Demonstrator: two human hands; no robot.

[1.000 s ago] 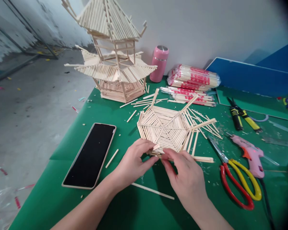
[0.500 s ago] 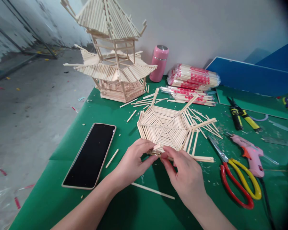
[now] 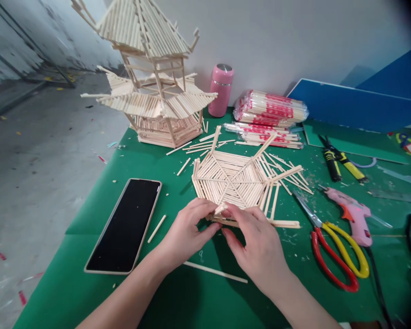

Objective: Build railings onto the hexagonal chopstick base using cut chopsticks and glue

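Note:
A flat hexagonal frame of chopstick pieces lies on the table, with paired sticks jutting from its corners. At its near corner my left hand is closed, thumb and fingers pinching a short stick piece that sticks up there. From the other side my right hand reaches in. Its index fingertip touches the short piece while the thumb is apart below, near the frame's edge. My fingers hide part of that corner. One loose stick lies in front of both hands.
A chopstick pagoda stands behind, beside a pink flask and packs of chopsticks. A phone lies left. Scissors, a pink glue gun with its cord, and pliers lie right.
My right thumb has moved away from the right index finger, which now rests against the short stick piece. My left hand keeps its pinch. The whole view has shifted slightly.

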